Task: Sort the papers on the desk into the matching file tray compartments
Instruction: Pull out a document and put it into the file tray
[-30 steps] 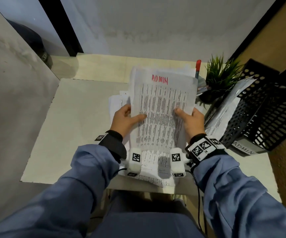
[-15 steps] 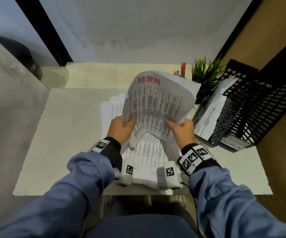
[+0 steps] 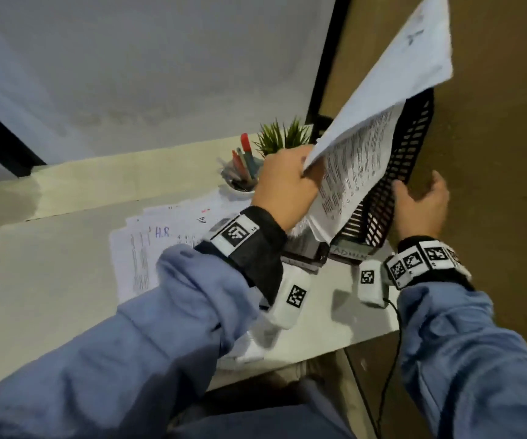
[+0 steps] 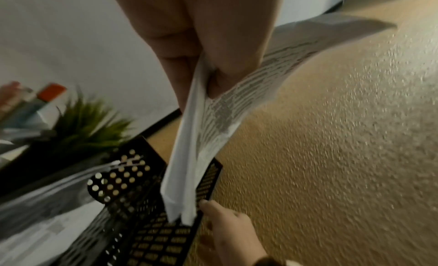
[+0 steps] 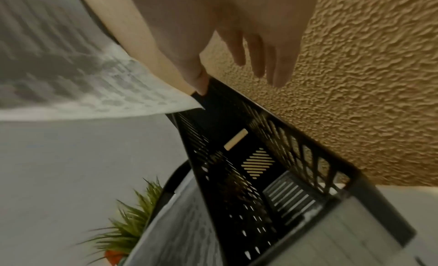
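My left hand (image 3: pixel 300 175) pinches a sheaf of printed sheets (image 3: pixel 360 153) by one edge and holds it tilted high over the black mesh file tray (image 3: pixel 395 172). In the left wrist view the sheets (image 4: pixel 213 131) hang with their lower corner down inside the tray (image 4: pixel 151 225). A white label reading ADMIN (image 3: pixel 349 252) is on the front of that compartment. My right hand (image 3: pixel 417 193) is open beside the tray's right wall, with its thumb (image 5: pixel 199 80) touching the rim (image 5: pixel 239 105) and nothing held. More papers (image 3: pixel 148 248), one marked H.R, lie on the desk at the left.
A cup of pens (image 3: pixel 243 175) and a small green plant (image 3: pixel 282 137) stand behind the tray. A rough tan wall (image 3: pixel 493 153) rises right behind the tray. Another compartment to the left holds sheets (image 4: pixel 47 187). The desk's front edge (image 3: pixel 335 346) is near my wrists.
Both hands held the ADMIN sheets over the desk pile before. Now the left hand alone has swung them up and right into the tray, and the right hand has let go and moved to the tray's side.
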Demonstrator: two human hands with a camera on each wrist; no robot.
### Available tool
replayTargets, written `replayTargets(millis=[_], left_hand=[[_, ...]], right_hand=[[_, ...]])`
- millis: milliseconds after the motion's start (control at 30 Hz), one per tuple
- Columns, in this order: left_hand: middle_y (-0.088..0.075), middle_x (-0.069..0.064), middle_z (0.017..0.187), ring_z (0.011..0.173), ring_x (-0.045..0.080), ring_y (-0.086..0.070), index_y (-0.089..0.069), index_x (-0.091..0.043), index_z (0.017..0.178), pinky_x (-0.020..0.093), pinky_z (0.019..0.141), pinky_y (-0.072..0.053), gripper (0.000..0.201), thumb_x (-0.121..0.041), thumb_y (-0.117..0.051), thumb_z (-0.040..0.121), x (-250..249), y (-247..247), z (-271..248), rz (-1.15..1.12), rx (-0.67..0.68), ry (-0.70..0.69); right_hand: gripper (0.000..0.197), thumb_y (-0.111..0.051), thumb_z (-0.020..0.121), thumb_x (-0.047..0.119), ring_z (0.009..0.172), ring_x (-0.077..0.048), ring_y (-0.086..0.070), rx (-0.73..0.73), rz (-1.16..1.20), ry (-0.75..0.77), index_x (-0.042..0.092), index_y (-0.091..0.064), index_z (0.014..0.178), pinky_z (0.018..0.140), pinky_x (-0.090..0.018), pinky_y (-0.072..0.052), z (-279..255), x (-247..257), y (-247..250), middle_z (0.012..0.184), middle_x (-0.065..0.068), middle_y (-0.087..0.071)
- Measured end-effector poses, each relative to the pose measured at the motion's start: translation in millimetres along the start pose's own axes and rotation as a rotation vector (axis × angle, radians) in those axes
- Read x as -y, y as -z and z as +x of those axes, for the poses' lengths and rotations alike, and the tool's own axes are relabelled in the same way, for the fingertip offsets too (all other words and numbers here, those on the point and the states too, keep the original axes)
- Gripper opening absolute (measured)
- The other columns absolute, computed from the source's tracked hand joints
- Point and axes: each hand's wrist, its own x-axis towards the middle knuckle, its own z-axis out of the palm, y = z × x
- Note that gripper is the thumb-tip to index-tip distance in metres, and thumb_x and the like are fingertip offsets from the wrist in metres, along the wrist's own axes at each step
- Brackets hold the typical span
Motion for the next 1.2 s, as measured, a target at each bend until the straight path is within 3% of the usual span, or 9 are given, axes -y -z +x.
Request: replayTargets(millis=[100, 167, 300, 367, 600, 733, 833, 1033, 1200], left_hand=[[-0.060, 0.004, 0.069, 0.064, 0.024, -0.057, -0.064, -0.012, 0.076, 0.026, 0.056, -0.037, 0.020, -0.004, -0.049, 0.087, -5, -37, 11, 0.064, 0.030, -0.006], [-0.069, 0.013, 0.084, 0.083, 0.034, -0.062, -0.068, -0.007, 0.090, 0.033, 0.065, -0.048, 0.022, -0.002, -0.048, 0.084, -4, -60, 17, 0.105, 0.036, 0.002], [-0.068, 0.019, 0.098, 0.092, 0.037, -0.062, -0.065, -0.005, 0.107, 0.038, 0.077, -0.050, 0.029, -0.001, -0.047, 0.085, 4, -99, 27, 0.211, 0.087, 0.091], [-0.066, 0.019, 0.100, 0.093, 0.037, -0.062, -0.063, -0.005, 0.108, 0.038, 0.077, -0.049, 0.027, -0.003, -0.046, 0.087, 9, -113, 29, 0.249, 0.112, 0.135], [-0.064, 0.020, 0.106, 0.095, 0.037, -0.062, -0.058, -0.006, 0.118, 0.039, 0.078, -0.050, 0.032, -0.003, -0.043, 0.089, 10, -129, 29, 0.283, 0.116, 0.181], [-0.057, 0.016, 0.118, 0.098, 0.036, -0.059, -0.051, -0.009, 0.123, 0.043, 0.081, -0.048, 0.038, 0.000, -0.048, 0.086, 11, -129, 18, 0.225, 0.072, 0.103], [-0.051, 0.015, 0.122, 0.102, 0.035, -0.056, -0.050, -0.005, 0.122, 0.044, 0.085, -0.045, 0.038, 0.000, -0.052, 0.085, 11, -137, 12, 0.263, 0.129, 0.036], [-0.064, 0.021, 0.106, 0.095, 0.038, -0.061, -0.059, 0.000, 0.104, 0.034, 0.070, -0.044, 0.024, -0.015, -0.053, 0.087, 17, -149, 9, 0.262, 0.241, 0.283], [-0.064, 0.023, 0.107, 0.099, 0.039, -0.060, -0.060, 0.003, 0.103, 0.038, 0.076, -0.046, 0.024, -0.015, -0.048, 0.092, 19, -144, 16, 0.289, 0.192, 0.259]], right_hand=[[0.044, -0.051, 0.091, 0.012, 0.122, -0.027, -0.053, 0.087, -0.065, 0.005, 0.008, -0.051, 0.135, 0.104, -0.031, -0.040, 8, -13, -8, 0.133, -0.013, -0.056], [0.039, -0.046, 0.088, 0.003, 0.113, -0.031, -0.059, 0.104, -0.100, 0.035, 0.008, -0.061, 0.124, 0.093, -0.026, -0.043, 7, -19, -8, 0.121, -0.018, -0.064], [0.026, -0.052, 0.092, 0.015, 0.096, -0.034, -0.066, 0.095, -0.205, 0.110, 0.004, -0.069, 0.107, 0.066, -0.021, -0.031, 2, -26, -7, 0.105, -0.021, -0.069], [0.027, -0.054, 0.092, 0.022, 0.095, -0.033, -0.066, 0.118, -0.213, 0.013, 0.004, -0.068, 0.107, 0.067, -0.022, -0.034, 2, -25, -9, 0.107, -0.020, -0.068], [0.022, -0.053, 0.085, 0.000, 0.097, -0.038, -0.064, 0.099, -0.290, -0.103, -0.012, -0.065, 0.100, 0.072, -0.028, -0.041, -1, -21, 4, 0.107, -0.028, -0.065], [0.021, -0.058, 0.085, 0.008, 0.093, -0.032, -0.066, 0.105, -0.250, -0.094, -0.004, -0.067, 0.100, 0.074, -0.024, -0.042, -10, -30, 5, 0.103, -0.023, -0.068], [0.023, -0.060, 0.085, 0.008, 0.097, -0.033, -0.065, 0.114, -0.234, -0.113, -0.009, -0.065, 0.101, 0.077, -0.028, -0.045, -18, -28, 7, 0.105, -0.025, -0.066], [0.027, -0.058, 0.085, 0.005, 0.100, -0.035, -0.064, 0.089, -0.213, -0.068, -0.005, -0.064, 0.110, 0.079, -0.028, -0.043, -26, -19, 12, 0.109, -0.026, -0.065], [0.030, -0.054, 0.089, 0.007, 0.102, -0.030, -0.062, 0.105, -0.220, 0.001, 0.007, -0.064, 0.117, 0.081, -0.023, -0.042, -32, -12, 18, 0.109, -0.019, -0.068]])
